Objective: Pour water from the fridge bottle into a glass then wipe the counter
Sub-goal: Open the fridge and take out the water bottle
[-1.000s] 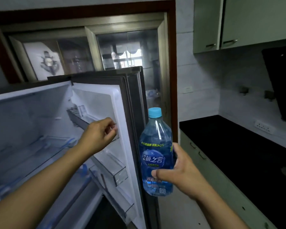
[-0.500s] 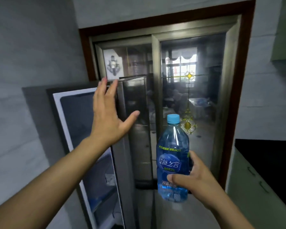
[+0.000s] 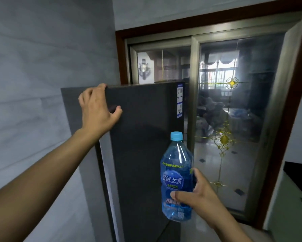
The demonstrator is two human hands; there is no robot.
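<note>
Head: right hand (image 3: 199, 194) grips bottle (image 3: 174, 165) (left hand (image 3: 96, 109) holds fridge door (image 3: 146, 137)).

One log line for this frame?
left hand: holds fridge door top edge | right hand: grips capped water bottle | pour: not begun

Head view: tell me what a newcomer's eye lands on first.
The bright blue water bottle with its light blue cap stands out low and right of centre, upright in the right hand, which grips its lower half. Up and left, the left hand grips the top edge of the dark fridge door. Behind both, a glass sliding door with gold ornaments fills the right side.
</note>
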